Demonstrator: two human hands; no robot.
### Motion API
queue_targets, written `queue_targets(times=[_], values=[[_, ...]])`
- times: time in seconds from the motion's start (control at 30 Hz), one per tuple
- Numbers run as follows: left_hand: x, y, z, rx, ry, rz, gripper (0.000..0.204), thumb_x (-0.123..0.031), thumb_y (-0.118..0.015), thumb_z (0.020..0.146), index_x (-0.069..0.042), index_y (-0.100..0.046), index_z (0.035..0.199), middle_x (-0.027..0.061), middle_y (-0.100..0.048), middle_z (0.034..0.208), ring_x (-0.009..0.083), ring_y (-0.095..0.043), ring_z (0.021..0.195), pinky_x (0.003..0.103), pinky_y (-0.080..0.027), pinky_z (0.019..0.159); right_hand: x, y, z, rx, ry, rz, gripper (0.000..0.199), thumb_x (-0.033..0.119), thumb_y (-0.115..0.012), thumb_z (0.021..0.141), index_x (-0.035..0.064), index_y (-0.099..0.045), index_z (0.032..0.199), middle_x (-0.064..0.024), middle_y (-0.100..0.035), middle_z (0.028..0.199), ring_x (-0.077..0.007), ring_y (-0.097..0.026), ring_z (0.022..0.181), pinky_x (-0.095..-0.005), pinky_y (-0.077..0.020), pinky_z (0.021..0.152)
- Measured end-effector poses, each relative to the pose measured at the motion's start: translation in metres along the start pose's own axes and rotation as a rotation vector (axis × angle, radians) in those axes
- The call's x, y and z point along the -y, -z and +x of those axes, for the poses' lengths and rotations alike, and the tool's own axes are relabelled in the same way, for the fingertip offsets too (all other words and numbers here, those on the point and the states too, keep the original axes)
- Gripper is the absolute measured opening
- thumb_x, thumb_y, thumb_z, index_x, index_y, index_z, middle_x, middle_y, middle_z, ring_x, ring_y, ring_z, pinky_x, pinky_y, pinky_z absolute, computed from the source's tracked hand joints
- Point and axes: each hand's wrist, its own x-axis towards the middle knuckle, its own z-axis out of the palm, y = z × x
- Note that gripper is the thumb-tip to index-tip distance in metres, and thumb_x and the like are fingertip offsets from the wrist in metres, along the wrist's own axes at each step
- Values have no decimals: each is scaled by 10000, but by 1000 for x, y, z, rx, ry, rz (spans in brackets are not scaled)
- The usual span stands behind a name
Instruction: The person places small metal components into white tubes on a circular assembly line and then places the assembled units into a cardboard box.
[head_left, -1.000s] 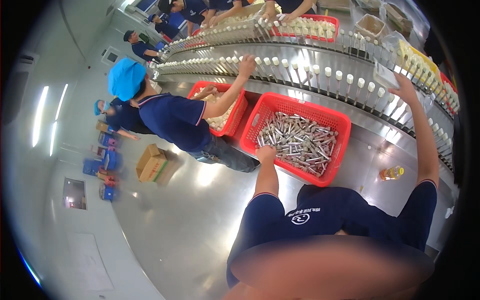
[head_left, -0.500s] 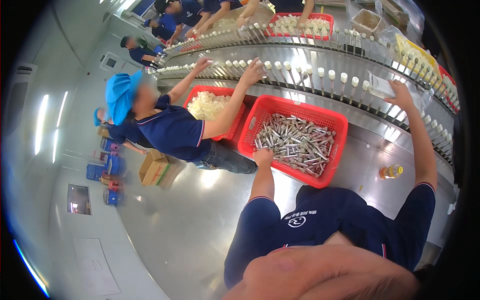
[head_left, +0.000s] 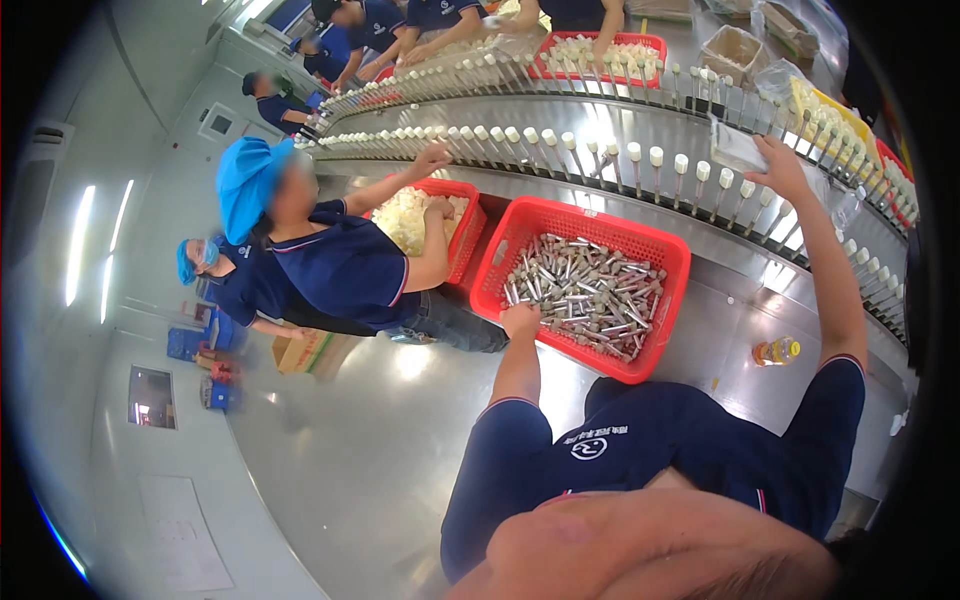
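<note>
My left hand is closed at the near-left rim of a red basket. Its fingertips reach the heap of small silver-grey metal pieces inside; what they grip, if anything, is hidden. My right arm stretches far out to the right, and my right hand grips one end of a flat, whitish clear plastic pack. The pack hangs over the metal strip between two curved rows of upright spindles. White caps top most spindles in the nearer row.
Left of my basket, a co-worker in a blue cap stands at another red basket of white pieces. More people work across the rows, by a red basket. A bottle with a yellow cap lies on the metal surface near my right arm.
My right hand has moved the plastic pack away from the nearer spindle row, toward the farther one. The left hand stays at the basket rim. The co-worker's one hand has dropped into the white pieces.
</note>
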Motion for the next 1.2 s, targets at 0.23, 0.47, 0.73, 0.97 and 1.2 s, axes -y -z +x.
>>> queue_targets(times=[0.23, 0.47, 0.73, 0.97, 1.2], values=[[1, -4, 4, -5, -5, -26, 363, -382, -488, 768, -100, -712, 808, 130, -675, 806, 279, -637, 803, 382, -413, 794, -8, -23, -25, 129, -85, 16, 792, 382, -770, 590, 13, -494, 1234, -179, -535, 1138, -346, -489, 1074, -403, -377, 934], [3, -7, 6, 11, -16, -6, 351, -378, -509, 779, -90, -704, 829, 141, -674, 791, 274, -645, 786, 389, -407, 794, -35, -5, -56, 128, -47, -8, 803, 403, -765, 586, 16, -498, 1238, -181, -539, 1133, -357, -514, 1023, -413, -394, 907], [9, -9, 3, 7, -29, -4, 372, -376, -507, 777, -71, -696, 873, 146, -677, 847, 269, -646, 829, 382, -399, 811, -28, 15, -52, 39, -89, 12, 792, 428, -758, 602, -22, -516, 1208, -218, -561, 1086, -368, -531, 1019, -413, -417, 887], [3, -8, 7, -40, -26, -32, 376, -370, -493, 766, -74, -710, 848, 137, -677, 834, 289, -635, 836, 408, -434, 783, 8, -3, -3, 82, 21, -43, 805, 440, -749, 607, -13, -496, 1222, -208, -544, 1103, -374, -514, 1029, -430, -416, 875], [3, -2, 5, -45, -13, -20, 369, -360, -491, 780, -65, -706, 836, 152, -675, 800, 286, -646, 816, 395, -432, 796, 4, -7, -31, 144, -69, 24, 819, 401, -791, 548, -2, -514, 1205, -203, -549, 1089, -371, -530, 1002, -406, -424, 879]])
